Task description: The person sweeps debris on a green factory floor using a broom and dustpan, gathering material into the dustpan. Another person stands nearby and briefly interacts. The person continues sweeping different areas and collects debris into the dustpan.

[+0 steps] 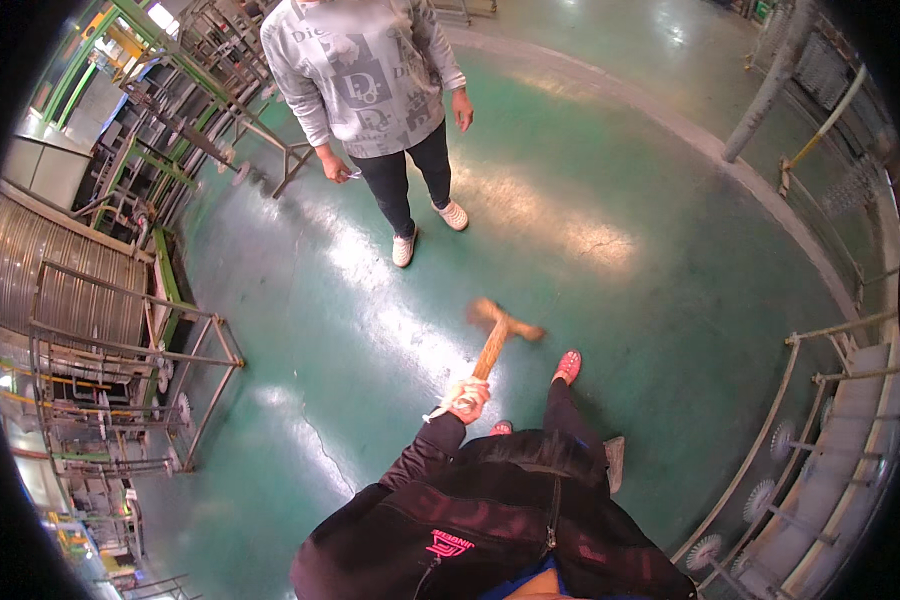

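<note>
In front of my body, my left hand (467, 401) is closed round the lower end of a brown, T-shaped wooden tool (491, 350). Its handle points away from me. The crosspiece at the far end is smeared by motion, so I cannot tell its exact kind. A white strip (436, 412) hangs at the same hand; whether it is cloth or cord does not show. My right hand is out of sight. Beside my right hip a flat greyish thing (615, 465) sticks out from behind my dark jacket (510, 510), mostly hidden.
A person (370, 90) in a grey patterned top stands facing me on the green floor (650, 270), something small in one hand. Metal frames (225, 360) and machinery line the left. At the right stands a rack with round discs (760, 500); a post (770, 85) rises farther back.
</note>
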`<state>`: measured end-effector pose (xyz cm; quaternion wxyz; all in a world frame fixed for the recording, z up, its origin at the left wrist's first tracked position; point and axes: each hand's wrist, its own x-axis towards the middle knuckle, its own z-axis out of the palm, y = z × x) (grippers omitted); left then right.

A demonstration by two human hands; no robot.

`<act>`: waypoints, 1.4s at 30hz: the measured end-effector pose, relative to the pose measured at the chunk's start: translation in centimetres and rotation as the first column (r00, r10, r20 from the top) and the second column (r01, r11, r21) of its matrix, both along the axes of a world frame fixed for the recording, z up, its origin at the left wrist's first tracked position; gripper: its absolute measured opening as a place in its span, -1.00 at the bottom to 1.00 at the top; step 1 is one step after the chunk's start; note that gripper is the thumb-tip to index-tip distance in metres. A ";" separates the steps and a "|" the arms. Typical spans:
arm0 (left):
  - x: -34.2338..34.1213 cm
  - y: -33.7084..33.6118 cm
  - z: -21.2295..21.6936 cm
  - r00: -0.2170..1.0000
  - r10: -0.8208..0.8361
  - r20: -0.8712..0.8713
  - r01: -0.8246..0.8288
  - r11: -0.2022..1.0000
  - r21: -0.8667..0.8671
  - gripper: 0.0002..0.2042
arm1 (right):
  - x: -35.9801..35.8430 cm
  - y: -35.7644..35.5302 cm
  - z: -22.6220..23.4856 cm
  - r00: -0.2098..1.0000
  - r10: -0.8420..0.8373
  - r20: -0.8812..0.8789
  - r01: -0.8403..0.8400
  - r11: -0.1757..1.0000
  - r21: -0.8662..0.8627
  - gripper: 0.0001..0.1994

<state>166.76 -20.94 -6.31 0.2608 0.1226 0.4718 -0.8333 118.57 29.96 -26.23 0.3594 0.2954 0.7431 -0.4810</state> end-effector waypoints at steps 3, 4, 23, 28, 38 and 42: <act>-1.4 -3.3 3.0 0.959 0.042 0.281 -0.036 0.999 -0.027 -0.82 | -5.1 -8.1 0.8 0.816 0.576 0.037 -0.567 0.812 -0.137 -0.79; -2.5 -4.3 3.7 0.941 0.032 0.338 -0.012 0.998 -0.063 -0.82 | -5.6 -11.4 1.4 0.929 0.073 0.362 0.022 0.967 -0.253 -0.80; -2.8 -25.5 -6.7 0.448 0.312 0.838 -0.599 0.800 0.023 -0.79 | -23.8 -56.5 8.7 0.504 0.851 -0.148 -0.852 0.518 0.076 -0.92; -6.0 -36.4 -15.7 0.835 0.462 -0.299 -0.441 0.887 0.139 -0.73 | -19.2 -70.0 18.0 0.311 0.920 -0.239 -0.828 0.386 0.407 -0.92; -34.1 -63.7 -13.3 0.882 0.084 0.465 0.185 0.844 -0.503 -0.78 | -14.4 -89.5 27.5 0.199 0.973 -0.119 -0.660 0.223 0.717 -0.75; -33.4 -69.9 -6.8 0.974 0.223 0.042 -0.203 0.939 -0.277 -0.79 | -16.8 -95.4 25.2 0.125 0.979 -0.160 -0.697 0.201 0.688 -0.74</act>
